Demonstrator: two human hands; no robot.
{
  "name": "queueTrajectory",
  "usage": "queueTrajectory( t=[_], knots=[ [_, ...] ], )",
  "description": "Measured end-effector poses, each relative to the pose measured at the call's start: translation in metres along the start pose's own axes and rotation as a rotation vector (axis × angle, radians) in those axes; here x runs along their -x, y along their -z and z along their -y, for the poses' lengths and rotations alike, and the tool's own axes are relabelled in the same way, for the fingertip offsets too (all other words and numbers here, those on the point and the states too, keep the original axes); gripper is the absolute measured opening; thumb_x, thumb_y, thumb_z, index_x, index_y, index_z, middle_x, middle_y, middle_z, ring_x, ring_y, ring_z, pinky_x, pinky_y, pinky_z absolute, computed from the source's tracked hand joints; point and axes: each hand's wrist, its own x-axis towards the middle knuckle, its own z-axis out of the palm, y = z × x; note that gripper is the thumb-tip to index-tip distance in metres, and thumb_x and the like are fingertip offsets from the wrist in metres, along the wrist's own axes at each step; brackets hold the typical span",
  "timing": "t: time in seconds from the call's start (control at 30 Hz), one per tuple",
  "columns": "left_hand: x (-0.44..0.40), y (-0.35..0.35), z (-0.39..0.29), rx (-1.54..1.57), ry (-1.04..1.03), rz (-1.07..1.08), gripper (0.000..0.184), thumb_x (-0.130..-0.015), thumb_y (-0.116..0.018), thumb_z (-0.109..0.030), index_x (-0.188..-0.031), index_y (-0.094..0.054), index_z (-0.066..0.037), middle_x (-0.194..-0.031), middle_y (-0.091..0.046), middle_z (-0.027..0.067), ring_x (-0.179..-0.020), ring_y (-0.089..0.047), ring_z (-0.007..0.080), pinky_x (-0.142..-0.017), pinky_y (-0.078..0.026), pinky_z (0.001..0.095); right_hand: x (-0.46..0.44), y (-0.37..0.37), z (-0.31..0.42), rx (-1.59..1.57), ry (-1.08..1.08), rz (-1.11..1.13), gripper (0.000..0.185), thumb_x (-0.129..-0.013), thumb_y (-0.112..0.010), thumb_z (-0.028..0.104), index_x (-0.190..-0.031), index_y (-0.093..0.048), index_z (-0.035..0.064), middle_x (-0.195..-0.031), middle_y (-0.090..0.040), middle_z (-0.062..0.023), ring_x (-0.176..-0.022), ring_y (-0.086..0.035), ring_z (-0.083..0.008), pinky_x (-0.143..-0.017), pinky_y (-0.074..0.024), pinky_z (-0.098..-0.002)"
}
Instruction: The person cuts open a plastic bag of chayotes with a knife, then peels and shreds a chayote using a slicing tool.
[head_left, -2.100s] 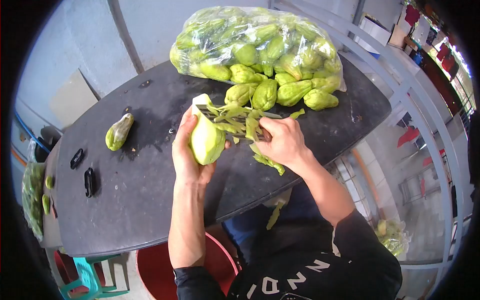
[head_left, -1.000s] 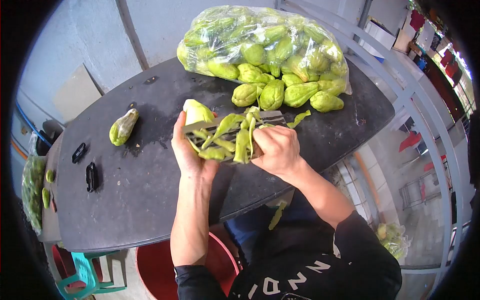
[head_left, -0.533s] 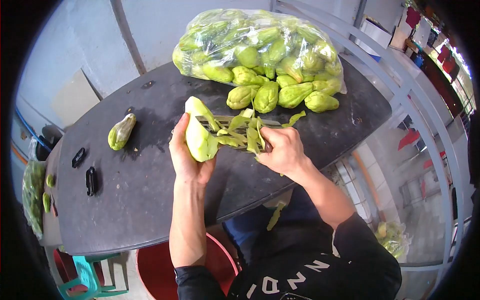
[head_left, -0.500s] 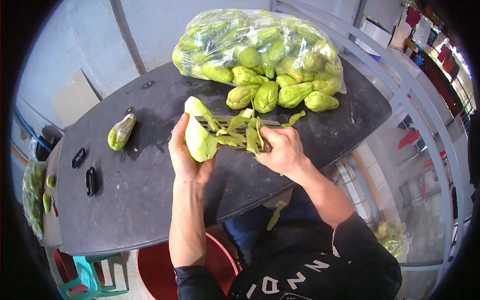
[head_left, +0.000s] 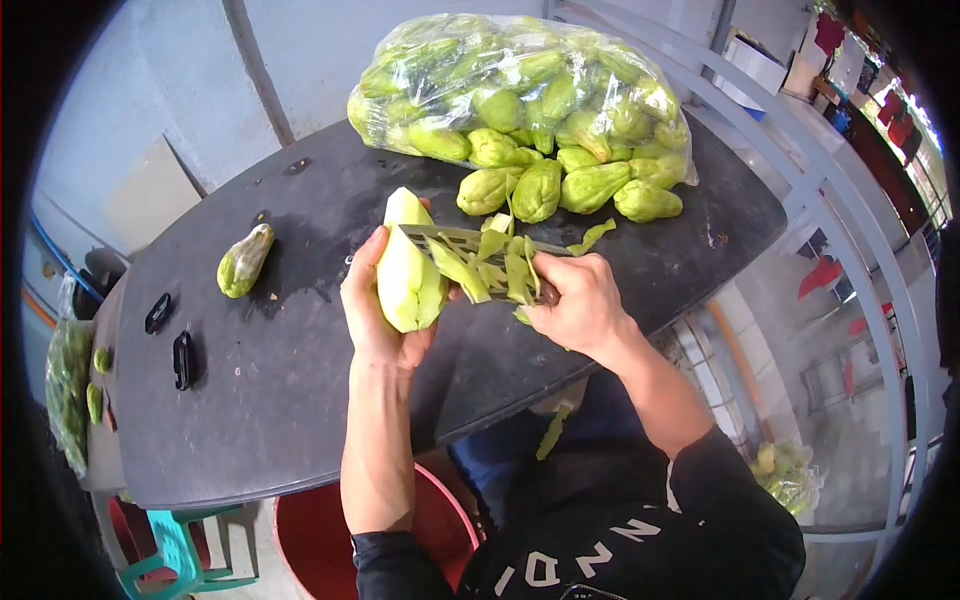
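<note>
My left hand point(head_left: 375, 315) is wrapped round a pale, mostly peeled chayote point(head_left: 408, 290), held upright above the dark table point(head_left: 290, 400). My right hand point(head_left: 585, 305) grips the handle of a wide slotted peeling knife point(head_left: 436, 236), its metal blade pointing left and its far end against the chayote. Strips of green peel point(head_left: 518, 270) cling to the blade and hide part of it. Just beyond my hands, several unpeeled chayotes point(head_left: 537, 190) spill from a clear plastic bag point(head_left: 520, 80) full of them. A single browned chayote point(head_left: 245, 262) lies to the left.
Two small black objects point(head_left: 183, 360) lie on the table's left side. Below its front edge stands a red tub point(head_left: 445, 500), with a green plastic stool point(head_left: 175, 555) to its left. Grey metal railing point(head_left: 800, 180) runs along the right. Another bag of green produce point(head_left: 68, 390) is at far left.
The chayote has turned slightly in my left hand and shows more pale flesh. My right hand and the peeling knife have shifted a little right and down.
</note>
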Motion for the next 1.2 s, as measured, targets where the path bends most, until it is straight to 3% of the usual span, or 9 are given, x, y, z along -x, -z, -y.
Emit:
queueTrajectory(
  t=[0.1,0.2,0.27,0.3,0.47,0.53,0.7,0.93,1.2],
  knots=[
    [-0.001,0.004,0.002,-0.008,-0.012,-0.023,0.048,-0.095,-0.049,-0.042,-0.123,-0.058,-0.004,-0.100,-0.066,0.0159,-0.077,-0.061,0.0278,-0.059,-0.048,0.0362,-0.004,-0.003,-0.005,-0.005,-0.044,0.002,0.018,-0.076,-0.074,0.018,-0.077,-0.062,0.0052,-0.064,-0.064,-0.0114,-0.064,-0.066,-0.0350,-0.057,-0.0524,-0.0422],
    [-0.001,0.018,0.004,0.007,0.086,0.247,0.052,-0.096,-0.048,-0.043,-0.131,-0.055,-0.005,-0.099,-0.066,0.0172,-0.077,-0.062,0.0272,-0.058,-0.049,0.0344,-0.017,-0.009,-0.013,0.004,-0.143,0.020,0.018,-0.078,-0.072,0.020,-0.077,-0.064,0.0034,-0.067,-0.067,-0.0125,-0.066,-0.067,-0.0356,-0.060,-0.0530,-0.0430],
    [0.001,0.014,0.003,-0.073,0.079,0.187,0.055,-0.096,-0.048,-0.043,-0.135,-0.052,-0.005,-0.098,-0.064,0.0184,-0.076,-0.061,0.0265,-0.060,-0.049,0.0337,-0.025,-0.011,-0.019,-0.037,-0.157,-0.014,0.017,-0.078,-0.069,0.012,-0.075,-0.061,-0.0025,-0.057,-0.057,-0.0151,-0.052,-0.060,-0.0312,-0.050,-0.0445,-0.0366],
    [-0.001,0.015,0.003,-0.022,0.087,0.201,0.055,-0.097,-0.047,-0.043,-0.135,-0.051,-0.004,-0.101,-0.062,0.0193,-0.082,-0.060,0.0267,-0.064,-0.050,0.0339,-0.026,-0.009,-0.017,-0.099,-0.275,0.068,0.021,-0.082,-0.070,0.021,-0.080,-0.068,-0.0001,-0.068,-0.068,-0.0149,-0.066,-0.068,-0.0357,-0.062,-0.0536,-0.0417],
    [-0.011,0.021,0.004,0.163,-0.004,-0.014,0.058,-0.098,-0.047,-0.046,-0.134,-0.051,0.000,-0.112,-0.058,0.0189,-0.094,-0.058,0.0259,-0.075,-0.050,0.0342,-0.025,0.000,-0.003,-0.222,-0.347,0.080,0.021,-0.082,-0.070,0.021,-0.078,-0.066,0.0014,-0.065,-0.066,-0.0140,-0.064,-0.067,-0.0347,-0.058,-0.0524,-0.0412],
    [-0.008,0.023,-0.001,0.334,0.053,0.104,0.058,-0.097,-0.050,-0.047,-0.129,-0.055,0.001,-0.108,-0.061,0.0167,-0.093,-0.059,0.0260,-0.078,-0.050,0.0349,-0.022,-0.008,-0.007,0.001,-0.129,0.005,0.017,-0.079,-0.072,0.018,-0.076,-0.063,0.0035,-0.065,-0.065,-0.0134,-0.061,-0.066,-0.0344,-0.055,-0.0511,-0.0421],
    [-0.009,0.017,0.004,0.106,-0.070,-0.105,0.052,-0.089,-0.061,-0.043,-0.117,-0.061,0.001,-0.098,-0.063,0.0130,-0.088,-0.061,0.0242,-0.077,-0.053,0.0381,0.000,-0.019,0.003,0.131,0.367,-0.190,0.027,-0.070,-0.074,0.016,-0.066,-0.048,0.0106,-0.056,-0.052,-0.0058,-0.052,-0.059,-0.0266,-0.050,-0.0469,-0.0374],
    [-0.018,0.034,0.007,0.323,-0.004,0.119,0.049,-0.091,-0.058,-0.040,-0.114,-0.061,0.003,-0.094,-0.061,0.0145,-0.086,-0.061,0.0260,-0.073,-0.053,0.0379,0.005,-0.030,0.012,0.244,0.435,-0.199,0.024,-0.069,-0.072,0.018,-0.068,-0.049,0.0115,-0.059,-0.053,-0.0022,-0.054,-0.058,-0.0212,-0.051,-0.0437,-0.0341],
    [-0.006,0.017,0.005,0.161,-0.082,-0.075,0.047,-0.091,-0.057,-0.042,-0.114,-0.063,-0.001,-0.096,-0.065,0.0135,-0.089,-0.063,0.0245,-0.082,-0.053,0.0377,0.001,-0.035,-0.002,0.155,0.297,-0.237,0.025,-0.065,-0.072,0.012,-0.066,-0.047,0.0104,-0.058,-0.053,-0.0051,-0.054,-0.059,-0.0260,-0.053,-0.0471,-0.0381]
  ],
)
